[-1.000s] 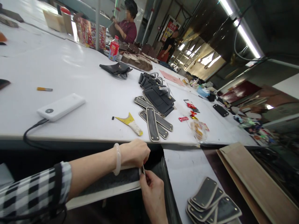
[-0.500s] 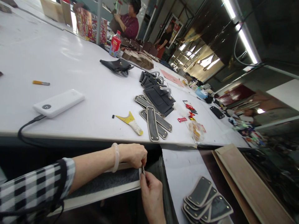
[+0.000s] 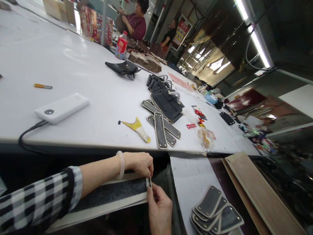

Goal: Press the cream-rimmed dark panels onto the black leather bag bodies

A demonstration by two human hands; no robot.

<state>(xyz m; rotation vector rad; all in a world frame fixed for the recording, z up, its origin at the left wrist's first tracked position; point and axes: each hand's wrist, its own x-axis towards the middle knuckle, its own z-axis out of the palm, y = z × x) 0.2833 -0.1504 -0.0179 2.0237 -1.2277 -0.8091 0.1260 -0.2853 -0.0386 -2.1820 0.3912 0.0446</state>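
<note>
A long dark panel with pale edges (image 3: 117, 192) stretches below the table edge, partly under my left forearm. At its right end my left hand (image 3: 140, 164), with a pale bangle at the wrist, is closed, fingertips pinching the upper corner. Just below, my right hand (image 3: 160, 207) has thumb and fingers closed on the same end edge. A small dark and shiny bit shows between the two sets of fingertips; its kind is too small to make out.
On the white table (image 3: 85, 133) lie a power bank (image 3: 63, 107), a yellow-and-white tool (image 3: 137, 129), dark pieces with pale edges (image 3: 160, 130) and black bags (image 3: 167, 102). At lower right sits a pile of dark pieces (image 3: 210, 202) beside brown boards (image 3: 259, 186). People (image 3: 135, 24) work farther back.
Both hands stay at the panel's end with only slight shifts; my right hand has turned a little and moved slightly right. The view has barely moved.
</note>
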